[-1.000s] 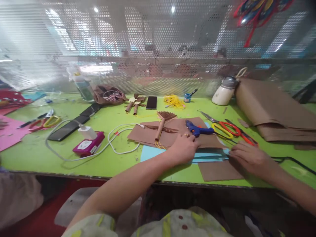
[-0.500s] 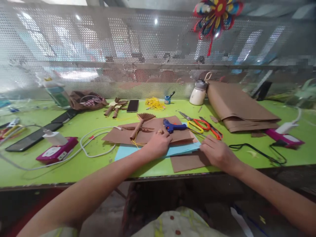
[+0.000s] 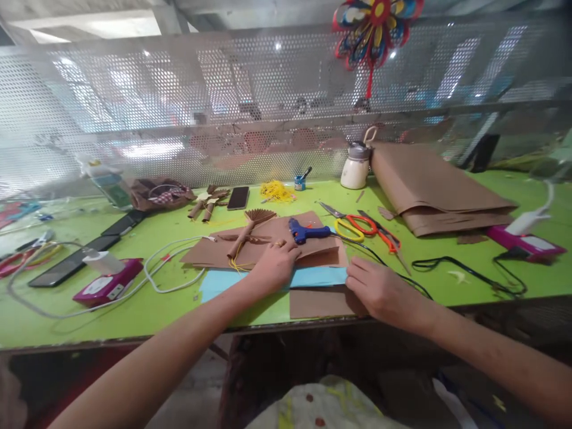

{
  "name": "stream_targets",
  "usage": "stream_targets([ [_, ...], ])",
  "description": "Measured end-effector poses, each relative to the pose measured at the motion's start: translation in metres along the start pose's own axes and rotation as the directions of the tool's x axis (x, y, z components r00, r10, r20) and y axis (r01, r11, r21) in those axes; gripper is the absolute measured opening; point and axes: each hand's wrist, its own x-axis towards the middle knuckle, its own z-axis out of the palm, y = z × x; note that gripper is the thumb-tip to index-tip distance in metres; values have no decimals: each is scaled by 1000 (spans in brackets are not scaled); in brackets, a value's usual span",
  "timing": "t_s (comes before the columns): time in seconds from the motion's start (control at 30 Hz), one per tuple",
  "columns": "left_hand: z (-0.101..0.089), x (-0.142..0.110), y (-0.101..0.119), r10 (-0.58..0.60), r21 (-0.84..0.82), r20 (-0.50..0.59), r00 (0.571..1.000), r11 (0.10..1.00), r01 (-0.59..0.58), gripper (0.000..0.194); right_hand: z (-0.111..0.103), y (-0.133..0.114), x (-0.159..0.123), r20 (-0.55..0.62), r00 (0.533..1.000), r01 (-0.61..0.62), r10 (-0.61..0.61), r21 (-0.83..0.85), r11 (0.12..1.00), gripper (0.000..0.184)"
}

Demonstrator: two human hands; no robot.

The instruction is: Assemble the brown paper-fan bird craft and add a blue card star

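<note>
A: Where are the hands?
B: Both at lower centre. The left hand (image 3: 276,262) lies bent over the front edge of the brown paper (image 3: 286,223); its fingertips are partly hidden, so I can't tell whether it grips. The right hand (image 3: 379,291) pinches the right end of the light-blue paper (image 3: 318,276).
A: How much of that blue shows?
B: Only a front strip; the brown paper covers the rest. The glue gun (image 3: 308,231) and a fan-topped paper figure (image 3: 243,238) rest on the brown.
A: Anything hard to make out?
B: The bottle (image 3: 107,186) at upper left is blurred, and the flower-shaped ornament (image 3: 378,30) is cut by the top edge.
A: And the surface?
B: A speckled lime-green tabletop (image 3: 304,202), backed by a perforated panel (image 3: 286,77) with indistinct shapes behind it. Below its front edge, everything is dark.
</note>
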Motion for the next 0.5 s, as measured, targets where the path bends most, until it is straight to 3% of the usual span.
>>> stream_targets([
  [0.27,8,1,2,-67,-71,-50,997,995,63,34,-20,0,-5,132,990,58,-51,-53,997,18],
  [0.5,11,2,2,-90,-108,-33,995,990,86,31,-21,-21,-9,117,991,64,-61,-16,998,20],
])
